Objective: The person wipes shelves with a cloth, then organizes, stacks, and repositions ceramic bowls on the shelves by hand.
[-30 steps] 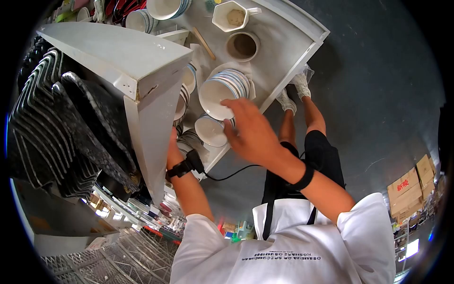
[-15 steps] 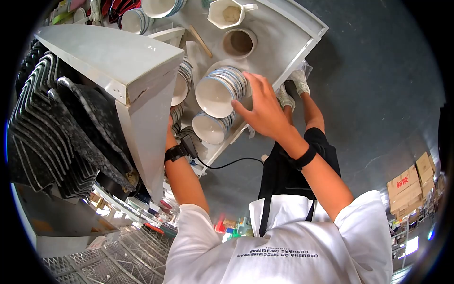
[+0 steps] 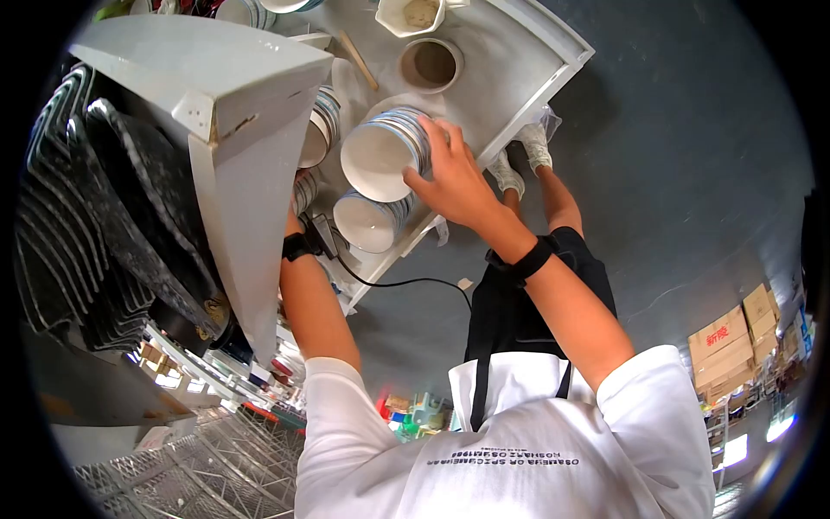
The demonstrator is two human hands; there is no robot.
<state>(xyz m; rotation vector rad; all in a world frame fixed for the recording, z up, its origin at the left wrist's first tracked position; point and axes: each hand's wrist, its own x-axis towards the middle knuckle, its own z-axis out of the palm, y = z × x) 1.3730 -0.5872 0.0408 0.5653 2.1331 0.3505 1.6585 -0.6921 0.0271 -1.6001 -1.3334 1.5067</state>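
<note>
My right hand (image 3: pixel 450 177) is at a stack of white bowls with blue rims (image 3: pixel 385 160), its thumb on the near rim and its fingers curved over the other side. Just below that stack stands another stack of bowls (image 3: pixel 372 221). My left hand (image 3: pixel 294 223) reaches behind a white panel, close to several more stacked bowls (image 3: pixel 305 192); its fingers are hidden. A dark band with a small box and a black cable is on the left wrist, and a dark band is on the right.
A brown-lined cup (image 3: pixel 430 66), a white spouted jug (image 3: pixel 411 16) and a thin wooden stick (image 3: pixel 359 60) lie farther up the white table (image 3: pixel 493 86). The panel (image 3: pixel 251 182) stands beside my left arm, with dark speckled trays (image 3: pixel 130 199) beyond. Cardboard boxes (image 3: pixel 722 346) are at right.
My right hand has come in closer around the bowl stack, its spread fingers now curved along the rims. The whole view has shifted slightly. My left hand stays behind the panel.
</note>
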